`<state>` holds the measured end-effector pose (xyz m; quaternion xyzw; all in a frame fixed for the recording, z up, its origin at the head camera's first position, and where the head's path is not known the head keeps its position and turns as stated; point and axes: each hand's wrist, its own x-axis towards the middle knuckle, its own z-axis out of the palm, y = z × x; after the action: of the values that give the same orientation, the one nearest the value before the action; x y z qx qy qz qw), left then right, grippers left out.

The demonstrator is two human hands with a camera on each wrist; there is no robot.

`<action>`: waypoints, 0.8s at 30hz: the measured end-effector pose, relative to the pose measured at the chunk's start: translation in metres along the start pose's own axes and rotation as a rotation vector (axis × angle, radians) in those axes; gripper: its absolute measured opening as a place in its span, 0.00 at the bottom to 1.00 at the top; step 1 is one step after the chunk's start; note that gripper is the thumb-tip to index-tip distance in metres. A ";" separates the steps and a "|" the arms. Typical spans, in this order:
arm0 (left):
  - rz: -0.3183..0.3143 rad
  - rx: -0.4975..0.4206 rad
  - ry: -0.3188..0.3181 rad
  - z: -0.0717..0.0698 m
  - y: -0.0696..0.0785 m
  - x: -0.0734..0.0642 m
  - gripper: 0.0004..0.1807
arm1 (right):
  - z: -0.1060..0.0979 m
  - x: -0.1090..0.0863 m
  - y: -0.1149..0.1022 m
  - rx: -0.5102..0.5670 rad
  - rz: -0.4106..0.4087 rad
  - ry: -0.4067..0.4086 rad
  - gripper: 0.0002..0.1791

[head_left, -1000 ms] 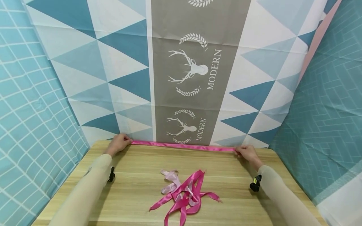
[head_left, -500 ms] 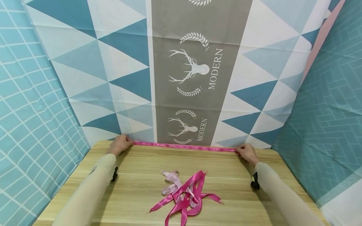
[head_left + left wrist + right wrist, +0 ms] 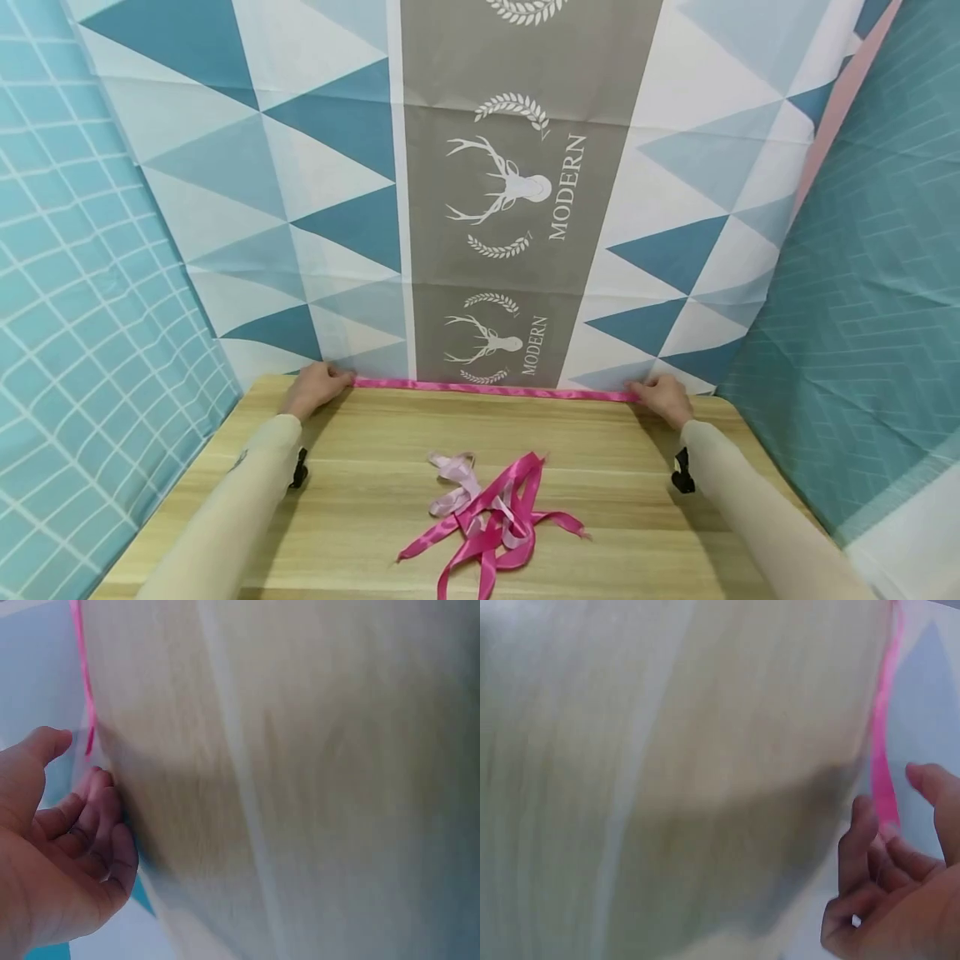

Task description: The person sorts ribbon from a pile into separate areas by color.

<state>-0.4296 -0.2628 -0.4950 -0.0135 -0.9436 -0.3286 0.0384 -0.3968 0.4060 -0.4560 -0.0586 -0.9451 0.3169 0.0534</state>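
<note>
A pink satin ribbon (image 3: 487,388) lies stretched along the far edge of the wooden table (image 3: 360,467). At its left end is my left hand (image 3: 318,389); in the left wrist view the thumb (image 3: 51,742) stands apart from the relaxed fingers, with the ribbon's tip just beyond them. My right hand (image 3: 663,400) is at the other end. There the thumb (image 3: 930,780) is also lifted away, while the ribbon's end touches or overlaps a fingertip. Neither hand pinches the ribbon.
Nearer me on the table, a loose pile of pink ribbons (image 3: 487,542) lies tangled with a pale pink ribbon (image 3: 453,483). A patterned curtain (image 3: 517,192) rises behind the far edge. Blue-tiled cloth (image 3: 97,275) hangs on the left, teal cloth (image 3: 862,292) on the right.
Both hands pinched the ribbon's ends half a second ago; their thumbs are now apart from the fingers. The right hand has shifted slightly right. The ribbon stays along the far edge.
</note>
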 end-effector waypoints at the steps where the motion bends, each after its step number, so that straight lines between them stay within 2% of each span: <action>1: 0.011 -0.001 -0.003 -0.003 -0.001 -0.004 0.25 | -0.006 -0.004 -0.002 -0.016 -0.003 0.009 0.27; 5: 0.041 -0.013 0.040 -0.015 0.007 -0.023 0.19 | -0.030 -0.019 -0.010 -0.060 -0.031 0.039 0.23; 7: 0.060 -0.024 0.073 -0.021 0.018 -0.033 0.23 | -0.041 -0.025 -0.017 -0.071 -0.046 0.039 0.24; 9: 0.089 -0.041 0.102 -0.026 0.031 -0.042 0.26 | -0.049 -0.032 -0.024 -0.081 -0.051 0.033 0.29; 12: 0.138 -0.067 0.110 -0.029 0.053 -0.057 0.29 | -0.052 -0.043 -0.036 -0.066 -0.078 0.014 0.33; 15: 0.200 -0.097 0.098 -0.028 0.072 -0.073 0.27 | -0.046 -0.054 -0.051 -0.016 -0.166 0.005 0.28; 19: 0.287 -0.138 0.062 -0.020 0.095 -0.091 0.22 | -0.028 -0.069 -0.074 0.066 -0.354 -0.037 0.13; 22: 0.331 -0.153 0.025 -0.012 0.109 -0.101 0.18 | -0.011 -0.080 -0.094 0.093 -0.500 -0.120 0.08; 24: 0.348 -0.151 0.003 -0.005 0.116 -0.107 0.16 | 0.000 -0.088 -0.106 0.093 -0.565 -0.201 0.09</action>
<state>-0.3164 -0.1749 -0.4278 -0.1789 -0.8996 -0.3868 0.0948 -0.3178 0.3096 -0.3973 0.2408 -0.9090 0.3367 0.0480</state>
